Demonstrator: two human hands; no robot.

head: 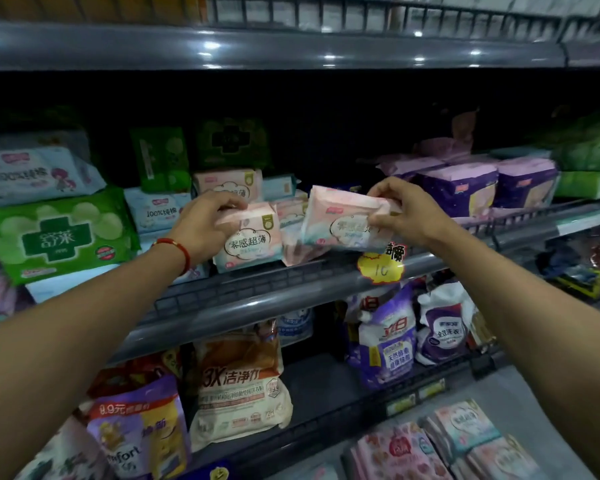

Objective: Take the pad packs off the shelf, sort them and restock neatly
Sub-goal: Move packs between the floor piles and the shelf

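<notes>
Restocking step. Left hand (205,221) fingers curled over upright pink-white plastic pad pack (248,242) on shelf; right hand (400,211) pinches matching tilted pack (340,221). Next: seat it upright alongside.

You're facing a store shelving unit w/ grey metal shelves. Upper shelf edge (274,50), well above your fingers, catches small bright ceiling-light reflections; the space under it is dark. A black wire rail (243,285) fronts the middle shelf edge (257,306), just below your fingers. A yellow price tag (381,268) marked "10" hangs there. Lower shelf (326,386) holds detergent pouches (239,386). Grey floor (534,393) shows bottom right.
</notes>
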